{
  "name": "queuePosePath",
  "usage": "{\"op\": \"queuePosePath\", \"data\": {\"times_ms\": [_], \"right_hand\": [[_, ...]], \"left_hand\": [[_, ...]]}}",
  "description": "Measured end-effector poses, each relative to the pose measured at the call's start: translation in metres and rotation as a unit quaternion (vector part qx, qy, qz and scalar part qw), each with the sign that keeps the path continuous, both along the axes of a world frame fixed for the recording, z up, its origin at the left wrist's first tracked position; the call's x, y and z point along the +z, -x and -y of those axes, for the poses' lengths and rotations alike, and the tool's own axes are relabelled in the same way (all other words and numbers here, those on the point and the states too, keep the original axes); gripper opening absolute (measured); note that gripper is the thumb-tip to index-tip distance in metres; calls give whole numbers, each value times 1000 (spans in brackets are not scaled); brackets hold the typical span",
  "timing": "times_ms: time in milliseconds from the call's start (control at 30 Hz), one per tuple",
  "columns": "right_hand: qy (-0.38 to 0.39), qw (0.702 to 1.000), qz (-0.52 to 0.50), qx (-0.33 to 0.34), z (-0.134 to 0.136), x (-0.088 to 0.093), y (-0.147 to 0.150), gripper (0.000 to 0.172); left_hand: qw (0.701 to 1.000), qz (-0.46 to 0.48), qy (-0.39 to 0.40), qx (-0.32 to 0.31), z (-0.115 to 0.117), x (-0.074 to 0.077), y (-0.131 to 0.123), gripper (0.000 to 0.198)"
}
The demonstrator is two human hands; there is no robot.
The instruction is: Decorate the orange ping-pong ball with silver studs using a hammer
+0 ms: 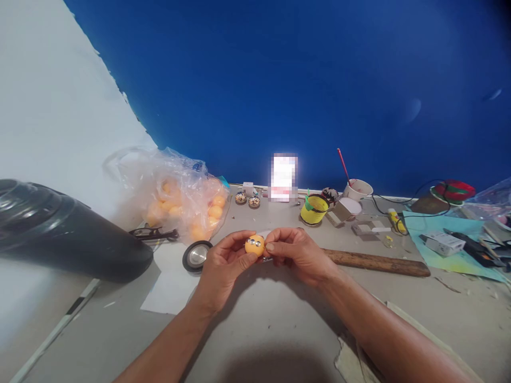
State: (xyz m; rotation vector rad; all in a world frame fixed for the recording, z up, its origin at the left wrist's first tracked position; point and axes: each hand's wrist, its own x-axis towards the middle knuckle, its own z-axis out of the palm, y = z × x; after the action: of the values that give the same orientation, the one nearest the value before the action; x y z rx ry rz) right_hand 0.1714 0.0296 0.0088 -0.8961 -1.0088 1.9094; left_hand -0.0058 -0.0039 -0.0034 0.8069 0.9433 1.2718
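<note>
Between the fingers and thumb of my left hand [226, 258] is an orange ball [254, 247], the size of a table tennis ball, with a row of shiny silver round pieces on its upper side. My right hand [297, 255] is close against the ball's right side, thumb and forefinger pinched together. Whatever sits in that pinch is too small to make out; a little silvery glint shows just below it. Left of my left hand lies a round black-rimmed lid [197, 257] with a metallic centre, partly covered by the hand.
A clear plastic bag [187, 186] of orange balls lies back left, near glasses [154, 234] and a large dark cylinder [72, 231]. Behind my hands are two shiny studded balls [254, 201] and a bright blurred screen [283, 178]. A wooden stick [379, 263] and yellow cup [314, 209] stand right.
</note>
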Motion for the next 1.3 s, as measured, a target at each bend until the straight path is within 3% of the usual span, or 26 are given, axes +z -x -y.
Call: {"op": "queuePosePath", "data": {"times_ms": [433, 700, 833, 1000, 1133, 1200, 1233, 1300], "right_hand": [[-87, 996, 32, -3, 0, -3, -1, 20], [-91, 996, 17, 11, 0, -6, 0, 25], [-74, 997, -7, 27, 1, -7, 0, 29], [-109, 992, 38, 48, -1, -8, -3, 33], [-158, 984, 69, 39, -10, 5, -24, 41], [-217, 955, 199, 25, -16, 18, -43, 38], [-259, 913, 314, 35, -18, 25, -54, 33], [-309, 785, 532, 77, -21, 35, -71, 19]], "left_hand": [[994, -93, -43, 42, 3, 9, 0, 34], [991, -104, -51, 62, 10, 10, -3, 33], [998, -51, -24, 27, 9, 6, -5, 36], [1000, 9, 7, -20, 7, 5, -5, 37], [994, 68, 27, -80, 7, 8, -4, 37], [992, 87, 40, -87, 7, 9, -3, 39], [991, 96, 48, -85, 7, 9, -2, 40], [989, 111, 66, -77, 6, 8, -2, 40]]}}
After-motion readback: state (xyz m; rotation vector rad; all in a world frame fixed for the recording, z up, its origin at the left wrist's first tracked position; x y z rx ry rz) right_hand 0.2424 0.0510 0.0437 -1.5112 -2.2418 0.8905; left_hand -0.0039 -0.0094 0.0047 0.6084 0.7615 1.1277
